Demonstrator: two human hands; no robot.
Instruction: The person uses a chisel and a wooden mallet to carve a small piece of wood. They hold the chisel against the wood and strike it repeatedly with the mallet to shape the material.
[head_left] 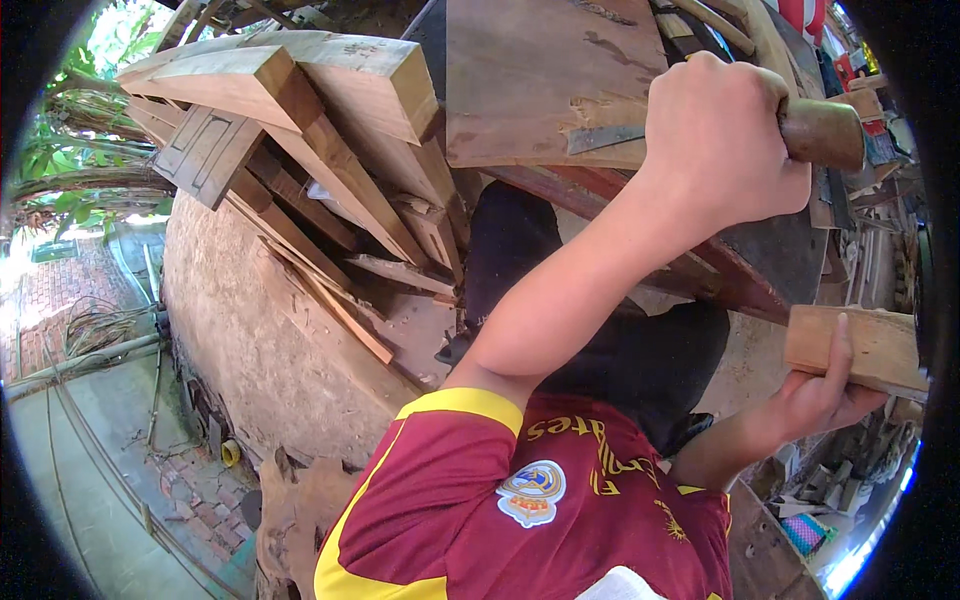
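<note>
My left hand (722,140) is closed in a fist around a chisel, its round wooden handle (824,133) poking out on the right. The chisel's flat metal blade (605,138) lies to the left of the fist, close against a brown wooden board (550,85). Beside the blade the board's surface is torn and splintered. Lower at the right, my right hand (815,398) grips a rectangular wooden block (850,348), its index finger stretched along one face. The block is apart from the chisel handle. Whether the block has a handle is hidden.
Long timber beams (370,85) lean together at the upper left, with a small dark panel (208,150) on them. A rough pale wall (250,330) runs below. Wood scraps and clutter (870,260) line the right side. A reddish beam (735,275) lies below the board.
</note>
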